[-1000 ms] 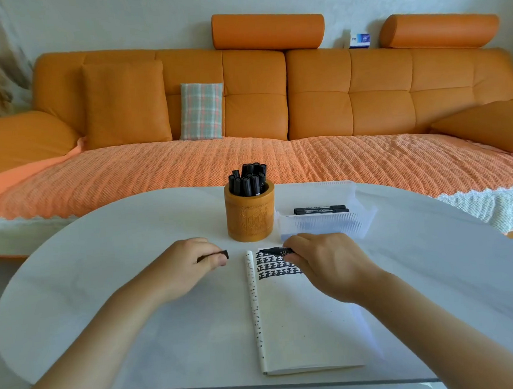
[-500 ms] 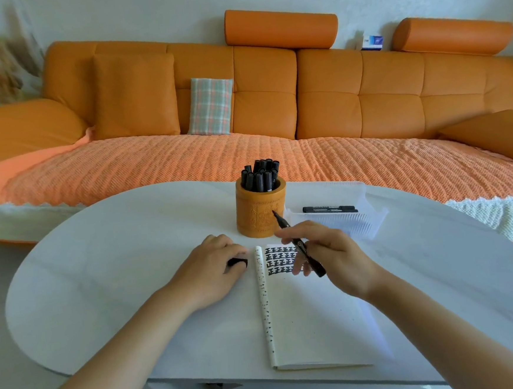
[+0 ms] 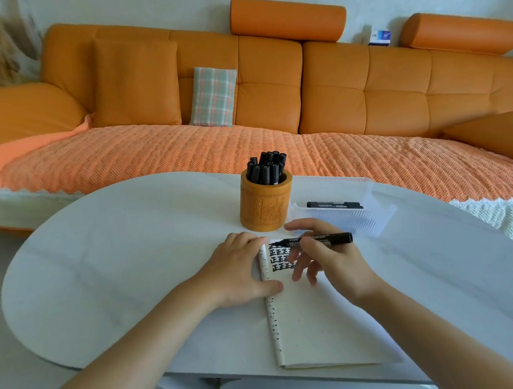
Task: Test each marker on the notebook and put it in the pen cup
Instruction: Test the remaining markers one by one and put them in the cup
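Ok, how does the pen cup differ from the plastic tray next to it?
The pen cup is a tall, orange-brown carved cylinder; the tray is low, rectangular, translucent ribbed plastic. The pen cup is packed with black markers standing upright; the tray holds only one or two lying flat. Both sit side by side on the white table.

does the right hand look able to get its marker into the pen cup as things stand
Probably yes. The right hand holds the marker just in front of the pen cup, with nothing between them. The cup's mouth is open, though crowded with other markers.
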`<state>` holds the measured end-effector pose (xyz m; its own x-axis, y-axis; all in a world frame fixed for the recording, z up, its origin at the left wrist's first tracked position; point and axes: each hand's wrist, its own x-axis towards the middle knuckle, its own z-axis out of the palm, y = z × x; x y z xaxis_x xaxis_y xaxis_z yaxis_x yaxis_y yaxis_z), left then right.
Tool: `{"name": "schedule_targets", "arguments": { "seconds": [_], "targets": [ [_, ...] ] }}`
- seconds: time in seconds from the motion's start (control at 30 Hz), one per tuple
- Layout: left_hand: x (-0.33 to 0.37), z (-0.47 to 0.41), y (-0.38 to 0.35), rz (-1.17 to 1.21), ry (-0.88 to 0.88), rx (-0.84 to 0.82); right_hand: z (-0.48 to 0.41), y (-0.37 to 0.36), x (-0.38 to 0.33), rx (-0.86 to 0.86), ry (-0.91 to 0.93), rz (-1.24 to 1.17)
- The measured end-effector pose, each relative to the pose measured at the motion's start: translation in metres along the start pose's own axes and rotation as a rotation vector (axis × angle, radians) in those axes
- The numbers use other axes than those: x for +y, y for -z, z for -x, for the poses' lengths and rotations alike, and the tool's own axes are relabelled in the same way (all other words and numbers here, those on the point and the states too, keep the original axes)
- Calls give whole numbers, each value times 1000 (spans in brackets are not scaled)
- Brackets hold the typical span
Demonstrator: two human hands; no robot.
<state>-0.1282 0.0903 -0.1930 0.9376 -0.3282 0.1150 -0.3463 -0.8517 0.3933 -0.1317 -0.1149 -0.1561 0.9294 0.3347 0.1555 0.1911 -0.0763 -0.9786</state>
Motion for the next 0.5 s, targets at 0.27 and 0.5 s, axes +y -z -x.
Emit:
{"name": "schedule_targets", "arguments": {
  "seconds": [0.27, 0.5],
  "targets": [
    [2, 3, 1, 30, 16, -6, 1, -8, 19, 13, -104, 187],
    [1, 4, -1, 35, 22, -9, -1, -5, 16, -10, -108, 198]
  ]
}}
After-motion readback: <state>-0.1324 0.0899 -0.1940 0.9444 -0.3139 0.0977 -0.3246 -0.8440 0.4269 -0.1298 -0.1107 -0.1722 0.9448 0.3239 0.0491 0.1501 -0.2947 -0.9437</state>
